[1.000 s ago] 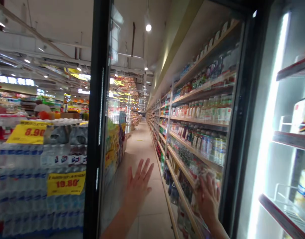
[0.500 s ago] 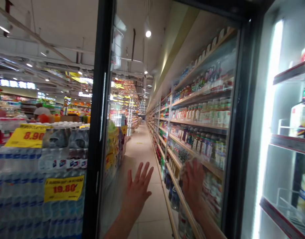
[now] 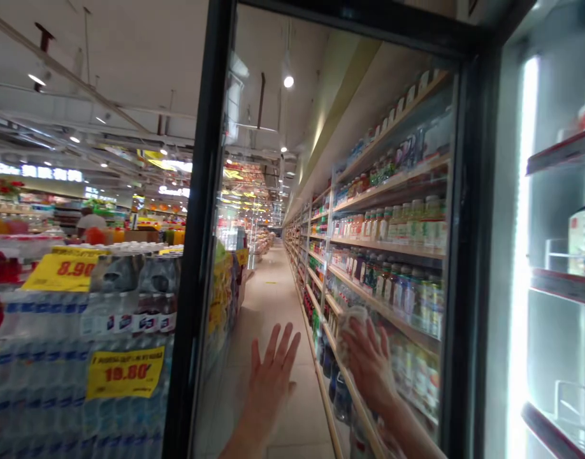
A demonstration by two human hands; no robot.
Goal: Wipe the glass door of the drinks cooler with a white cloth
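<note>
A black-framed glass door point(image 3: 201, 210) stands swung out in front of me. My left hand point(image 3: 273, 366) lies flat against its pane with the fingers spread and holds nothing. To the right, my right hand point(image 3: 369, 360) presses a pale, crumpled cloth point(image 3: 355, 315) to the glass. Most of the cloth is hidden under the palm and fingers, with its upper edge showing above them. Bottles on long shelves point(image 3: 388, 245) and an aisle floor appear in the pane, and I cannot tell how much of this is reflection.
On the right is the lit cooler interior, with a bright light strip point(image 3: 522, 255), shelves point(image 3: 563, 285) and a carton point(image 3: 582, 239). Stacked packs of bottled water point(image 3: 39, 376) with yellow price signs point(image 3: 125, 371) stand left of the door. A person point(image 3: 89, 220) is far back at the left.
The view has shifted slightly, so the door sits further right and lower. Across the glass my right hand and the cloth have moved a little left. My left hand stays flat on the pane.
</note>
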